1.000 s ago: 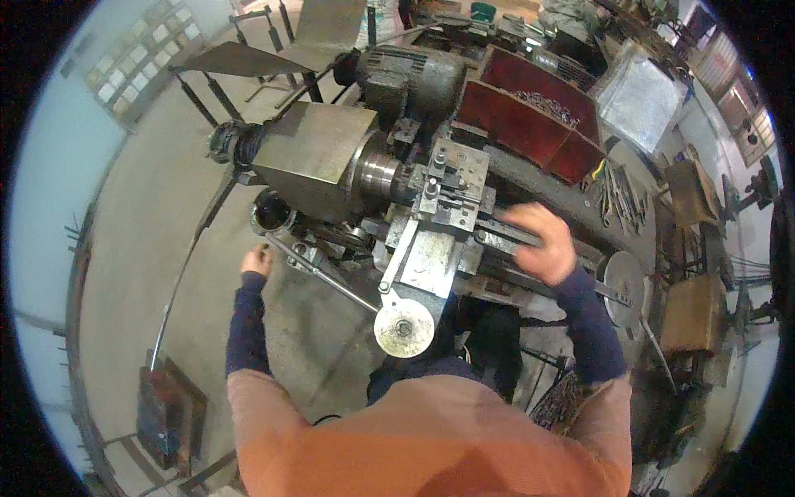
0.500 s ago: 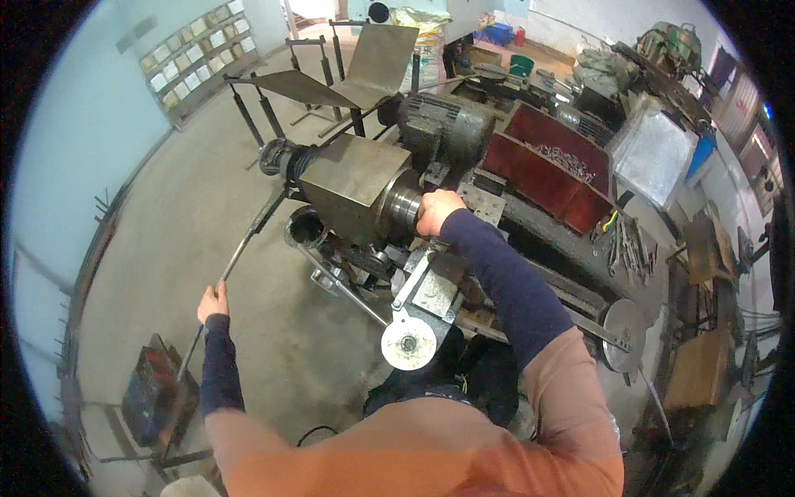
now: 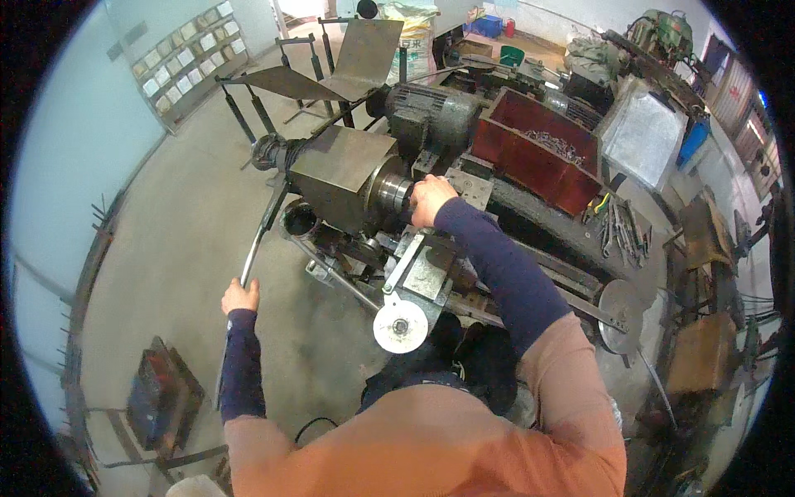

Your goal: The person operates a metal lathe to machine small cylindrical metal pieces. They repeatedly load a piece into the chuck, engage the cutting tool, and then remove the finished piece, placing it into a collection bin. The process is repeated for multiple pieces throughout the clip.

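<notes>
My left hand (image 3: 240, 296) is wrapped round a long metal lever (image 3: 262, 234) that runs up to the left end of the lathe's headstock (image 3: 344, 170). At the other end of the headstock, my right hand (image 3: 431, 200) is closed at the mouth of the shiny round spindle nose (image 3: 392, 193). Whatever its fingers hold there is hidden. Below that hand sits the cross slide (image 3: 426, 269), with a flat metal handle (image 3: 404, 263) and a pale round dial wheel (image 3: 401, 326) close to my body.
Behind the spindle stand an electric motor (image 3: 431, 116) and a dark red metal box (image 3: 538, 157) of small metal pieces. Several wrenches (image 3: 625, 232) lie to the right. A bent sheet-metal tray (image 3: 364, 62) rises at the back left; a dark box-shaped object (image 3: 161, 393) is on the floor.
My left hand has swung the lever rightward, toward my body's side. My right hand stays at the spindle mouth, shifted slightly. The whole view has moved a little.
</notes>
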Tool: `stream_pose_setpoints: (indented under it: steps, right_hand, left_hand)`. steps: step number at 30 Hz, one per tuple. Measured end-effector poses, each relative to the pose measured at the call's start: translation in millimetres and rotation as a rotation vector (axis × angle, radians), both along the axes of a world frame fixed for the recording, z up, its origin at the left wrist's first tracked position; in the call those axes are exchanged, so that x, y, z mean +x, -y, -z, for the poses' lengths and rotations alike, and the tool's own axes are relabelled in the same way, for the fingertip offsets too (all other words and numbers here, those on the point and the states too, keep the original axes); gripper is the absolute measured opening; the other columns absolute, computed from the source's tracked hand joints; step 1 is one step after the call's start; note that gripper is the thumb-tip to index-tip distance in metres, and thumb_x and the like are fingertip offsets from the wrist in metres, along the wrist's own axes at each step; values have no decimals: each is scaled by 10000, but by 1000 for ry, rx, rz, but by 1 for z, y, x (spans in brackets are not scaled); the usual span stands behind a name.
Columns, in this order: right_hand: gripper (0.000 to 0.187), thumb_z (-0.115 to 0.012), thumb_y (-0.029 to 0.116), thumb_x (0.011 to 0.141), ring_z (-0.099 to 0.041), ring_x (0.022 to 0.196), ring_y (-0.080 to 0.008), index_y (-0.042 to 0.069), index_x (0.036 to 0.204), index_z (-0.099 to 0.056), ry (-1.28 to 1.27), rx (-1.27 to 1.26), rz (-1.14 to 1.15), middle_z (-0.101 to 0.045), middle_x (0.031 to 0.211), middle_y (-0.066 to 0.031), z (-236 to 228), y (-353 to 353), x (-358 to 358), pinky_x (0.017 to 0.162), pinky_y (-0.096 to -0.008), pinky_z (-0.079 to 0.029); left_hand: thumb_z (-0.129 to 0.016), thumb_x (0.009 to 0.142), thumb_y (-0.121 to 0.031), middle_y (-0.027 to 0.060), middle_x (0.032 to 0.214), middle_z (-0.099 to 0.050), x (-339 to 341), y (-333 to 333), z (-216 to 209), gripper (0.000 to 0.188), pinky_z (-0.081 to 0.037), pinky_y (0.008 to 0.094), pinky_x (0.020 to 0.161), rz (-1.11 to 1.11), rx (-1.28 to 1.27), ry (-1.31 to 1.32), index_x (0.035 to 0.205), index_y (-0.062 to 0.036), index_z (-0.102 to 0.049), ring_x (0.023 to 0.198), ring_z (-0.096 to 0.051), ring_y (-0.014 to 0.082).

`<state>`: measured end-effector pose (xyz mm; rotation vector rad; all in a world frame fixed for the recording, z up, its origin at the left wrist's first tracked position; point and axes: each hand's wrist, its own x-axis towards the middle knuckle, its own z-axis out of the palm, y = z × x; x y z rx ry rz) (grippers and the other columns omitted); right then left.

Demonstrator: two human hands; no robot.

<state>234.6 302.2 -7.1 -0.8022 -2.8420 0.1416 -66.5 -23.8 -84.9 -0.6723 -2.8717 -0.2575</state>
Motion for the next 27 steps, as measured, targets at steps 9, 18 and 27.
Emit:
stream_pose_setpoints:
  steps: [9,18,27]
  right_hand:
    - [270,-598,171,578,-614,801,-322,9,783,-665,129,-86,123,-639,800,-175,-24,5,-11,742,-375,-492]
    - [290,-615,101,488,-497,844,-292,15,765,-629,-403,-37,-378,-544,928,-122,-31,87,80,724,-378,-442]
    - [270,-595,56,447,-460,829,-291,16,714,-598,-518,-88,-326,-489,843,-115,-43,130,136,686,-346,-440]
  left_hand:
    - [-607,729,-404,192,829,-631,1,-10,0,393,-486,452,699,-18,23,-15,889,-49,-557,794,-613,360]
    - [-598,811,-169,124,826,-654,128,-77,-85,257,-482,287,677,939,696,536,980,24,-607,742,-623,173]
    - [-538,893,-210,52,689,-607,259,-147,-78,260,-455,246,613,1278,611,1311,839,37,-597,650,-565,97]
